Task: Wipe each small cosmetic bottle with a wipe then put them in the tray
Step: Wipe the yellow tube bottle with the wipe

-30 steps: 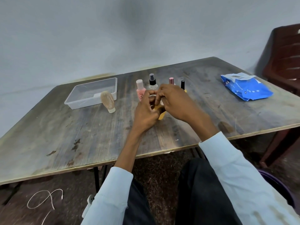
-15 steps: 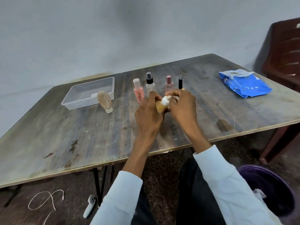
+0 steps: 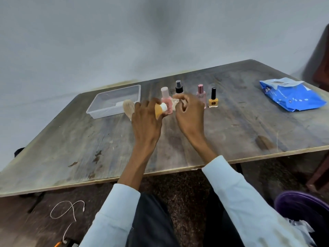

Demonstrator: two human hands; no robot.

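Hands over the bottles, tan bottle in the left grip

Fingers of the left hand (image 3: 146,120) curl round a small tan bottle with a white cap (image 3: 159,110), lifted off the table (image 3: 89,148) and tilted, cap pointing toward the right hand (image 3: 189,114). The right grip pinches a pale wipe (image 3: 175,101) between thumb and fingertips, just beside the cap; whether wipe and cap touch I cannot tell.

Right behind both grips stand the rest, upright in a row: a pink bottle (image 3: 166,97) partly hidden by the tan one, a clear spray bottle with a black top (image 3: 179,87) just beyond the right fingertips, a pale pink bottle (image 3: 201,94) and a yellow polish bottle with a black cap (image 3: 213,99) out past the right grip. The clear tray (image 3: 114,100) sits beyond the left grip on its outer side, with a bristle brush (image 3: 128,108) between tray and knuckles. A blue wipes pack (image 3: 292,95) lies well apart from the right grip.
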